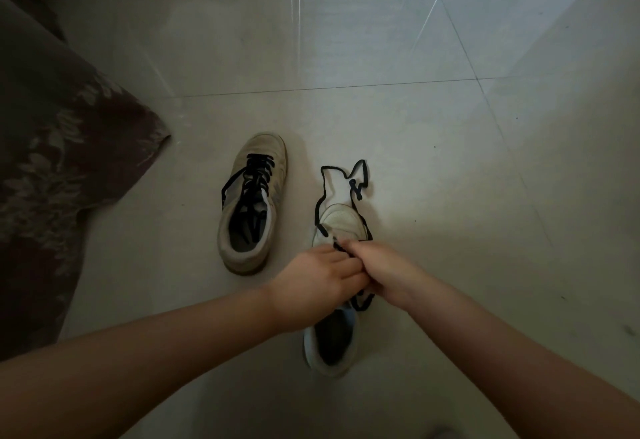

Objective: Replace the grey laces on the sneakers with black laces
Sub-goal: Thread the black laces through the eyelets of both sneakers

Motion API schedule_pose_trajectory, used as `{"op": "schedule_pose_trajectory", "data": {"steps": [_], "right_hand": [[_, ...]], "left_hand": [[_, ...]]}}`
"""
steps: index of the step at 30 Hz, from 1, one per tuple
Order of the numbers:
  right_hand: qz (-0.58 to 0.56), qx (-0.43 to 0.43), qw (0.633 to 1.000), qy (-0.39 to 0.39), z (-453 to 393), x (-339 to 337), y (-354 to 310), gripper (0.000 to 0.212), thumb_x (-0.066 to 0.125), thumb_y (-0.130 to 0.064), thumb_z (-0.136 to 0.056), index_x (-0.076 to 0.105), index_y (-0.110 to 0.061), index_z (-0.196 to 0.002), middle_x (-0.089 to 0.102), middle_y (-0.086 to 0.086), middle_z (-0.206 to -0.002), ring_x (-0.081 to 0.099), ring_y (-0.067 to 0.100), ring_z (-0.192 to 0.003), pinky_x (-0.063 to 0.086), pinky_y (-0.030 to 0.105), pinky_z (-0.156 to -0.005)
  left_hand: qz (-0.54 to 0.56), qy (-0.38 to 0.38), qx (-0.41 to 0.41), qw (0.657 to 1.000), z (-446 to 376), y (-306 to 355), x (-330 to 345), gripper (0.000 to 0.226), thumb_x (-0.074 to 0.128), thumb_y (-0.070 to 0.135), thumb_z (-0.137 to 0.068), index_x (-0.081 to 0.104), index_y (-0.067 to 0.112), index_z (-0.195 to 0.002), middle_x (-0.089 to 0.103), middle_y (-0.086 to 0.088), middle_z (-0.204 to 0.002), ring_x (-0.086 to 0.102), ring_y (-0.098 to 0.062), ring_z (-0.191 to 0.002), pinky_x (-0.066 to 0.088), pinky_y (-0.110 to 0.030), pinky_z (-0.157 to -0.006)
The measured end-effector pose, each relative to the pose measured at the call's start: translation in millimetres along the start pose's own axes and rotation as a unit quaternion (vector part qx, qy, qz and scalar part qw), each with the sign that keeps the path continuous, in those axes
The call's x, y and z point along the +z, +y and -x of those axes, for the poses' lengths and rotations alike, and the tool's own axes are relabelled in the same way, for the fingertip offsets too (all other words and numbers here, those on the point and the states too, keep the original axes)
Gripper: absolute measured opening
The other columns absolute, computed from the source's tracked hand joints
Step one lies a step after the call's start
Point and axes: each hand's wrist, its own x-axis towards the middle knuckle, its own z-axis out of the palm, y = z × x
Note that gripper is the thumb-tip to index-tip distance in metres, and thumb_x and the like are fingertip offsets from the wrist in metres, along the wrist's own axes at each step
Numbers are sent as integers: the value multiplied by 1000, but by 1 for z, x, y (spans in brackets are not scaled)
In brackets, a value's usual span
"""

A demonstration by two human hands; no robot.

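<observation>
Nearest us, the right sneaker (334,338) lies on the tiled floor (450,196), heel toward us. Over its midsection our left hand (317,281) and right hand (379,270) meet, both curled narrow, fingers pinching the black lace (325,193) at the eyelets. Beyond the hands, this lace trails in loose loops past the sneaker's toe. Left of that sneaker, apart from it, stands the left sneaker (251,203), already laced in black. Farther left, a patterned fabric (62,148).
</observation>
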Motion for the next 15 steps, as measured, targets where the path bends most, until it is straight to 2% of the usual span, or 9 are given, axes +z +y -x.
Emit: {"op": "schedule_pose_trajectory", "data": {"steps": [2,3,4,6,8,9,10,13,15], "right_hand": [[-28,-3,1000,-5,-7,1,-3,26,47,-26,-97,64,-13,-82,60,6,-76,56,17,-69,42,29,-62],[-27,-20,999,0,-9,0,-3,28,43,-23,-99,62,-15,-79,59,5,-76,54,17,-69,42,29,-64],[6,-44,999,11,-10,0,-3,30,40,-24,-100,58,-17,-77,58,5,-77,54,17,-71,41,28,-66],[136,-94,985,40,-10,0,-2,35,34,-29,-102,52,-20,-74,57,4,-80,52,18,-75,39,29,-67],[220,-144,963,59,-10,2,4,36,33,-30,-102,47,-21,-71,55,3,-80,51,19,-77,36,28,-64],[250,-167,951,69,-9,4,6,35,34,-29,-102,47,-20,-70,54,2,-79,50,20,-77,35,28,-62],[284,-198,934,84,-8,5,9,34,34,-27,-102,49,-17,-72,54,3,-79,50,20,-79,34,29,-62],[366,-283,880,109,-5,3,18,32,37,-23,-101,58,-5,-85,51,5,-92,49,22,-93,36,31,-80],[369,-341,857,109,3,0,20,32,37,-29,-99,56,-10,-81,42,-2,-99,41,16,-99,33,27,-86]], "left_hand": [[3,3,-40,999,1,2,4,18,60,22,-73,66,17,-89,61,3,-84,57,-18,-79,31,-24,-70],[35,24,-121,992,3,6,7,19,63,22,-71,61,18,-90,57,4,-84,54,-19,-80,29,-24,-69],[82,52,-236,967,6,11,7,26,68,23,-70,53,21,-91,51,6,-85,51,-18,-82,27,-22,-69],[169,68,-457,871,3,17,9,45,76,29,-68,40,23,-96,40,8,-92,45,-17,-92,32,-23,-73],[244,17,-582,776,-3,10,20,65,78,33,-67,40,16,-118,38,2,-110,40,-17,-111,35,-24,-87],[281,-20,-608,743,-7,6,27,76,76,35,-69,36,13,-130,36,-2,-121,37,-19,-120,34,-27,-95],[299,-49,-616,727,-10,3,33,80,73,37,-72,32,12,-136,34,-4,-130,34,-21,-126,33,-29,-100],[297,-83,-628,714,-15,-1,40,72,64,38,-79,33,9,-138,30,-10,-136,34,-27,-128,34,-35,-105],[292,-102,-624,718,-13,-3,40,71,63,35,-82,30,8,-139,27,-12,-138,34,-29,-128,33,-36,-106]]}}
